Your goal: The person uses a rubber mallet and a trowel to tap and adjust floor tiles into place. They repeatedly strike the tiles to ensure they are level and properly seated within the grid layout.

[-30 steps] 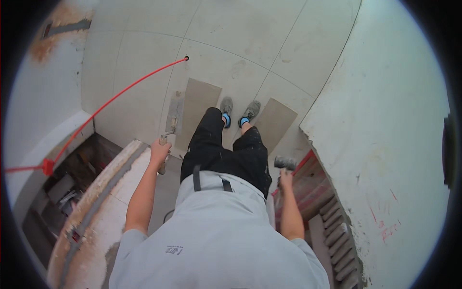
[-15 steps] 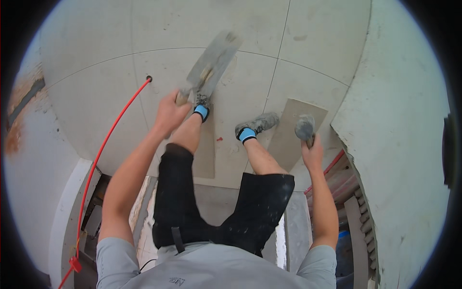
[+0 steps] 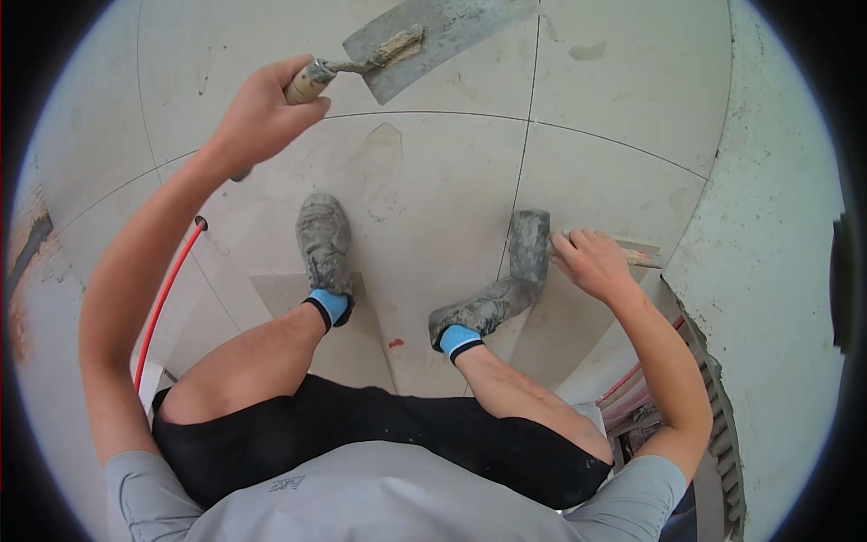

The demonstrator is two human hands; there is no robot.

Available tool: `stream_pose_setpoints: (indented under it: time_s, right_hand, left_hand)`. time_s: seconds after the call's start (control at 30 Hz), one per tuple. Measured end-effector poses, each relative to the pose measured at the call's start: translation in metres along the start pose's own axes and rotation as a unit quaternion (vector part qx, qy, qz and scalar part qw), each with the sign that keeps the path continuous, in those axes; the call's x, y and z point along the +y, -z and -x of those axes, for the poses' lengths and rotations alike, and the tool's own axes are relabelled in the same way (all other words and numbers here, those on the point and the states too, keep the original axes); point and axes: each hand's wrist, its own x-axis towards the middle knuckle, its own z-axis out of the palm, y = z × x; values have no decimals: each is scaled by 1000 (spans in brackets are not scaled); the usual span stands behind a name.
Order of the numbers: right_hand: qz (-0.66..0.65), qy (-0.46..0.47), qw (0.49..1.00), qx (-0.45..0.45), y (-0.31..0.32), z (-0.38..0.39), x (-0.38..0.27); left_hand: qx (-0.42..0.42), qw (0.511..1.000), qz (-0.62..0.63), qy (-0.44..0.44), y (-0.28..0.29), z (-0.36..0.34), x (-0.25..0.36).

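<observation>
Trowel (image 3: 447, 36) and mallet (image 3: 531, 239), one of each, are filling our two hands. On the far left, our left hand (image 3: 275, 113) is wrapping its fingers around the trowel's wooden handle. The flat grey blade is pointing far and right above the pale tiled floor (image 3: 452, 181); whether it is touching the tiles, we cannot tell. On the right, our right hand (image 3: 593, 262) is closing its fingers around the mallet's handle, with the dark cylindrical head sitting just left of the knuckles. That head is overlapping the toe of the right one of our two grey, dirt-crusted shoes (image 3: 323, 239), and we cannot tell whether the two are touching. Two blue socks (image 3: 461, 338) are showing above the shoes. One red cord (image 3: 167, 298) is curving along the near left, its far end sitting in one round floor hole (image 3: 200, 220). One small red scrap (image 3: 396, 342) is lying between the shoes.
</observation>
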Motion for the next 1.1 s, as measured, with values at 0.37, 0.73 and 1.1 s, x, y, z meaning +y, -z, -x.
stream_pose_setpoints:
  time_s: [0.37, 0.73, 1.1]
  right_hand:
    - [56, -55, 982, 173, 58, -93, 59]
    - [57, 72, 996, -2, 11, -26, 43]
    - [-63, -74, 988, 124, 47, -44, 35]
  left_hand:
    - [3, 999, 35, 3, -10, -14, 20]
    - [-23, 998, 42, 42, -22, -15, 3]
    - [-20, 997, 63, 31, -34, -16, 7]
